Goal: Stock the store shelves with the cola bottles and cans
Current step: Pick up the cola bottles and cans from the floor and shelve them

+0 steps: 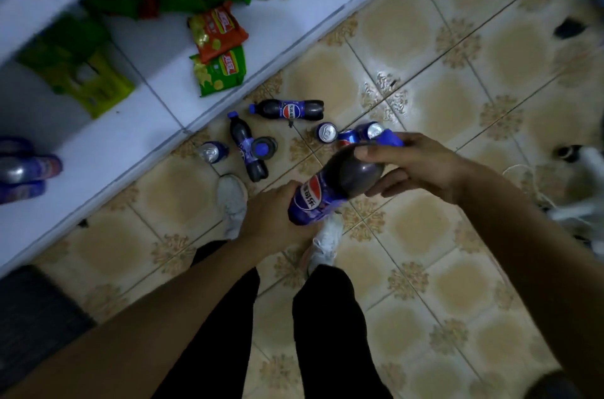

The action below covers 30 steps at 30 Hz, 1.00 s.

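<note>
While blurred cans (24,169) rest on the white shelf (124,140) at the left and loose bottles (287,110) lie on the tiled floor (425,235), the left hand (273,218) clasps the labelled end of a cola bottle (330,191) held above the floor, the right hand (418,165) wrapped round its dark end.

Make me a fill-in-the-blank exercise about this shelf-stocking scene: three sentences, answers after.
1. The cola bottle is held by ___ hands, the left hand and the right hand.
2. The lying bottle near the green snack packet rests on the tiled ___.
3. The orange snack packet lies on the white ___.
Answers: both; floor; shelf.
</note>
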Tool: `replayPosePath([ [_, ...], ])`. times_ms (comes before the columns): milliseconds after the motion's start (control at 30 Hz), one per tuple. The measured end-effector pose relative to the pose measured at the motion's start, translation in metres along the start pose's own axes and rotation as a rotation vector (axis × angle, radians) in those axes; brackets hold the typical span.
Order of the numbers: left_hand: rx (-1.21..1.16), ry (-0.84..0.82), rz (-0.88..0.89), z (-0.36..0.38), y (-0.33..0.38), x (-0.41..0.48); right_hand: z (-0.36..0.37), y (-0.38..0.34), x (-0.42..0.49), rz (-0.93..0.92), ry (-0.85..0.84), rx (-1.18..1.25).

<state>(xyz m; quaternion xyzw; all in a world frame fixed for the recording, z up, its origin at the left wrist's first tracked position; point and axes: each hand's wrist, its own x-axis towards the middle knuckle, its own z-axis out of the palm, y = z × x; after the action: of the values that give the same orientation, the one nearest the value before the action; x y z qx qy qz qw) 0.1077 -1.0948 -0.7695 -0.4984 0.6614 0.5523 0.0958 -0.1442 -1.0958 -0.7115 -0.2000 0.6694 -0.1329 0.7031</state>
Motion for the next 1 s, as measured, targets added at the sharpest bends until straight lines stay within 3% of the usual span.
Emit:
replayPosePath([
  [133, -0.219, -0.134, -0.118, -0.039, 0.055, -0.073, 0.015, -0.038, -0.072, -0.07, 0.087, -0.003],
  [267, -0.637, -0.171, -0.261, -0.067, 0.104, -0.154, 0.051, -0.06, -0.141, -0.205, 0.196, 0.202],
  [400, -1.2, -0.141, -0.358, -0.082, 0.131, -0.24, 0.097, -0.064, -0.203, -0.227, 0.089, 0.393],
  [533, -1.645, -0.208, -0.207, -0.082, 0.143, -0.319, 0.163, -0.056, -0.252, -0.181, -0.068, 0.474],
  [600, -1.741, -0.172, -0.13, -0.077, 0.15, -0.348, 0.197, -0.057, -0.271, -0.2, -0.164, 0.443],
  [667, -1.6, 0.025, -0.13, -0.076, 0.155, -0.369, 0.223, -0.063, -0.286, -0.226, -0.239, 0.379],
  [700, -1.401, 0.201, -0.169, -0.076, 0.155, -0.377, 0.233, -0.068, -0.292, -0.246, -0.263, 0.348],
  [833, -0.104, 0.855, -0.414, -0.085, 0.128, -0.412, 0.274, -0.089, -0.308, -0.345, -0.266, 0.15],
  [900, 0.188, 1.002, -0.502, -0.096, 0.102, -0.431, 0.308, -0.092, -0.314, -0.374, -0.286, 0.08],
  [1000, 0.418, 1.126, -0.537, -0.114, 0.056, -0.467, 0.379, -0.088, -0.325, -0.386, -0.363, 0.084],
])
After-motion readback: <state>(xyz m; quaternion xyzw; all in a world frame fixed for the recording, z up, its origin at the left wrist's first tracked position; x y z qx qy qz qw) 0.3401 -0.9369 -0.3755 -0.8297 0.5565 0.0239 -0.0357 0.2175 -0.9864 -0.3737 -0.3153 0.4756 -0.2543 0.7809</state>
